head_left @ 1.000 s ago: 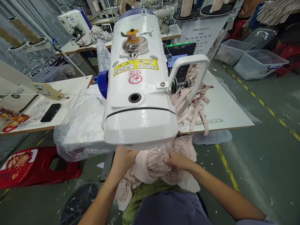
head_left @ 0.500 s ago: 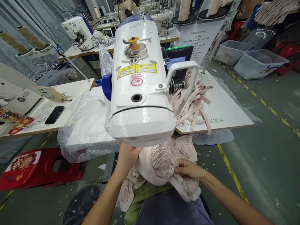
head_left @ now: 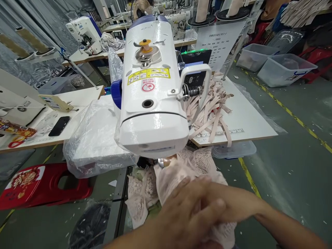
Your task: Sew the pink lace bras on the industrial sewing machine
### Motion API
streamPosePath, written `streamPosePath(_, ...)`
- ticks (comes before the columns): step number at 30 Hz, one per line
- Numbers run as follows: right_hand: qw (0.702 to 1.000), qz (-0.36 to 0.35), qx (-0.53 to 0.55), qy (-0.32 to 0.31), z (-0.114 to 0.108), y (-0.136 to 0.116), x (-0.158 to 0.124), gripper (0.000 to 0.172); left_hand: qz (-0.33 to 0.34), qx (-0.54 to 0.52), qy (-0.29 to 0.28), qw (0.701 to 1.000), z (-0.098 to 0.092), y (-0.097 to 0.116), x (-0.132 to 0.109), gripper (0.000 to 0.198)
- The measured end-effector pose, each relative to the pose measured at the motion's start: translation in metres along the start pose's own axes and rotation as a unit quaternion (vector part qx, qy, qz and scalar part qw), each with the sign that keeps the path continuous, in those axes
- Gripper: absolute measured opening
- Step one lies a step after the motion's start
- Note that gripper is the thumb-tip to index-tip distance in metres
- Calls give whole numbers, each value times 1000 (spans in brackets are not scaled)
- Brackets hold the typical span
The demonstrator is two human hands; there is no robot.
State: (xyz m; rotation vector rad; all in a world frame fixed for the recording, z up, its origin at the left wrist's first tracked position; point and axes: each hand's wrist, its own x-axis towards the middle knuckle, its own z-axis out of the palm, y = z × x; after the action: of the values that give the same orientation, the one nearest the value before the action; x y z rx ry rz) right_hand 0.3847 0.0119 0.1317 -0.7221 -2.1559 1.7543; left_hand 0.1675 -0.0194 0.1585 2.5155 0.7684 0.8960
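A white sewing machine (head_left: pixel 153 128) stands in the middle, above pale pink lace garments. One garment (head_left: pixel 169 178) lies under and beyond my hands, at the machine's front end. More lace pieces (head_left: pixel 137 193) hang to its left. My left hand (head_left: pixel 181 214) reaches across the lap onto the fabric, blurred by motion, with its fingers partly spread. Overlapping it, my right hand (head_left: pixel 218 197) is over the same fabric; its fingers are mostly hidden, and what it grips cannot be made out.
Beige straps (head_left: pixel 212 110) are heaped on the right-hand table (head_left: pixel 254 121), one hanging over its edge. A plastic-covered surface (head_left: pixel 95 141), a phone (head_left: pixel 59 126) and a red stool (head_left: pixel 46 186) are at left. Clear bins (head_left: pixel 285 74) stand at right.
My left hand has left the machine's front end and moved right and toward the body, across my right hand. The garment has shifted, uncovering metal parts below the machine head.
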Motion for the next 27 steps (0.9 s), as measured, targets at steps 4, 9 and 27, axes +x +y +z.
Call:
streamPosePath(4, 997, 3, -57, -56, -1, -27, 11, 18, -195, -120, -188, 955, 4, -16, -6, 47)
streamPosePath(9, 985, 84, -108, 110, -16, -12, 32, 19, -374, -137, -106, 911, -17, -52, -6, 33)
streamPosePath(27, 974, 82, -97, 190, -62, 4, 80, 35, -396, -117, 81, 907, -29, -113, 7, 23)
